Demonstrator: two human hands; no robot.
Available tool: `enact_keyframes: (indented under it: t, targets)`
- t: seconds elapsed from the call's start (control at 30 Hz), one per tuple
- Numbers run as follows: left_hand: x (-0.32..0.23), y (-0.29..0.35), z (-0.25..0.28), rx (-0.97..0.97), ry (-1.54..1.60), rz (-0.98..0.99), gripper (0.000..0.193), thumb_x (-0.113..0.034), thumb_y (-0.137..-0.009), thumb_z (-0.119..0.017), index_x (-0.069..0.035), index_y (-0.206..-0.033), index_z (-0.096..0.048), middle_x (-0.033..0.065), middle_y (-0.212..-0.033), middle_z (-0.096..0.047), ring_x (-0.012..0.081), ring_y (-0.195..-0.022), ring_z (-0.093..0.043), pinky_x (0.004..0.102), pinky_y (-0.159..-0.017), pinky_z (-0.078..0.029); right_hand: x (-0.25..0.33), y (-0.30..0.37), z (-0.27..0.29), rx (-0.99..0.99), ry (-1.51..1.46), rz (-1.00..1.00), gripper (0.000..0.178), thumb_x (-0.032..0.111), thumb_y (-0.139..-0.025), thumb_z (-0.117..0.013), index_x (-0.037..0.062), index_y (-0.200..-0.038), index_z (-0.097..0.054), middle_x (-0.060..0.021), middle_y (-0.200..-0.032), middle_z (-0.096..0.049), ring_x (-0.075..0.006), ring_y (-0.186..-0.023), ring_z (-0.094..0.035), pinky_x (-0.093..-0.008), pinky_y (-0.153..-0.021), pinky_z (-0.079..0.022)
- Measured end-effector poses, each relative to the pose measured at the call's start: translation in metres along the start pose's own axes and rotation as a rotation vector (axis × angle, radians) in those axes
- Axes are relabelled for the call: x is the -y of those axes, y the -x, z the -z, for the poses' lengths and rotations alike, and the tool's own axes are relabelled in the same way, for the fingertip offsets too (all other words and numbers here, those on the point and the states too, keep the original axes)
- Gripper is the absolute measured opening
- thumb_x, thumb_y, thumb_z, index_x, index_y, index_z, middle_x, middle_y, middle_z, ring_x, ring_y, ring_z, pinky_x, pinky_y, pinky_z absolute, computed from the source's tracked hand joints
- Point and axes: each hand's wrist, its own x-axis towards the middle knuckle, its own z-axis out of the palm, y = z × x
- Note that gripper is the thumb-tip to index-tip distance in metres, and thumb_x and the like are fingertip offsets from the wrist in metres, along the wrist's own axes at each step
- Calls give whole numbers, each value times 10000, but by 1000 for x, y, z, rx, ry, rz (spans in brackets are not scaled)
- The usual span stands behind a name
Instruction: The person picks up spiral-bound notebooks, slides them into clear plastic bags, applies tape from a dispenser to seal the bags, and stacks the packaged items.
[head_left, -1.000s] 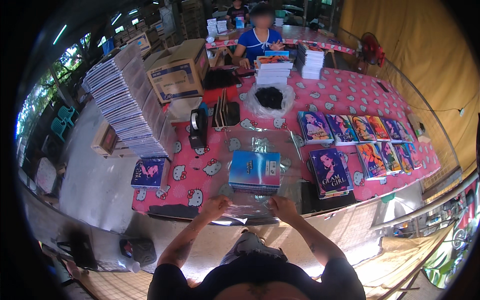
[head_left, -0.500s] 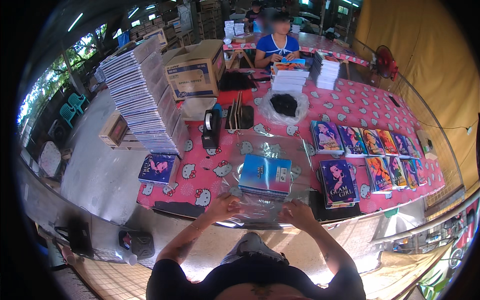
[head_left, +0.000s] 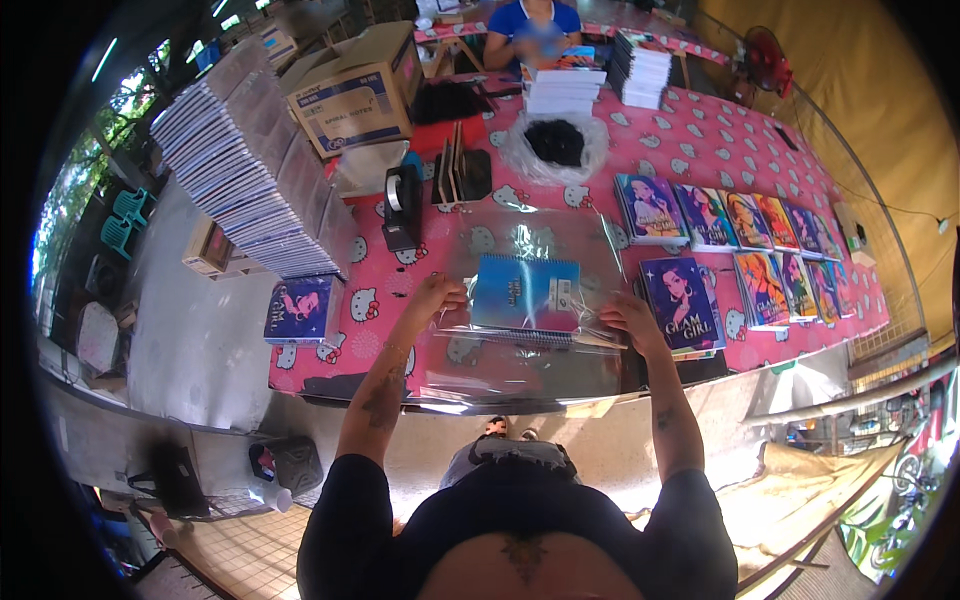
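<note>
A tall, leaning stack of spiral notebooks (head_left: 235, 185) stands at the left side of the pink tabletop (head_left: 720, 130), with a purple-covered pile (head_left: 303, 309) just in front of it. Next come an open cardboard box (head_left: 355, 90) and, nearer, a black tape dispenser (head_left: 402, 210). The person's left hand (head_left: 437, 298) has thumb and curled fingers pinched together on clear plastic film (head_left: 500, 368), just left of a blue spiral notebook (head_left: 525, 290). The notebook lies on the film near the front edge, between both hands. A clear bag (head_left: 593, 157) with black contents sits beyond it. The right hand (head_left: 628, 316) is at the notebook's right, fingers bent toward the film; whether they grip it cannot be told. Farther right lie another purple-covered pile (head_left: 682, 305) and rows of colourful notebooks (head_left: 765, 285).
</note>
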Motion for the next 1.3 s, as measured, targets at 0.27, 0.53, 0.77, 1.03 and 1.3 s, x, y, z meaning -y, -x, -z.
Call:
enact_keyframes:
  t: [0.27,0.53,0.77,1.03,1.3]
  targets:
    - [7,-19,-7,115,115,226,267,-252,-879,-628,-72,-1061,-550,139,-1117,-622,264,-1076,-609,432,-961,-467,-23,-27,-32,91,-87,-152,252,274,-981,-561,54,-1097,-598,-106,-1135,-660,-211,-1028,-660,-339,-860,-541]
    - [19,-27,-5,105,191,187,258,-241,-873,-653,-92,-1059,-555,106,-1107,-611,229,-1068,-587,399,-955,-455,-39,-37,-35,-1,-114,-85,253,300,-957,-592,68,-1059,-606,-95,-1099,-650,-229,-977,-641,-364,-876,-518]
    - [-38,-1,26,-5,-94,-13,128,-170,-901,-653,-70,-970,-612,22,-809,-644,132,-695,-626,258,-666,-504,19,14,-53,-846,844,665,302,234,-880,-666,81,-1129,-587,-145,-1165,-594,-339,-1112,-571,-484,-866,-459]
    - [-39,-30,8,-146,-313,-104,208,-186,-881,-682,-26,-1006,-638,59,-872,-675,175,-810,-658,304,-722,-520,-21,42,-158,-179,1363,750,573,457,-913,-592,157,-1392,-498,-151,-1455,-428,-356,-1368,-381,-619,-1075,-291]
    - [-63,-140,-111,9,-1005,-797,189,-126,-875,-621,-4,-1005,-680,172,-947,-671,332,-916,-652,414,-832,-517,-18,40,-163,-187,1407,573,556,425,-911,-599,185,-1401,-490,-135,-1478,-405,-361,-1388,-358,-649,-1077,-276]
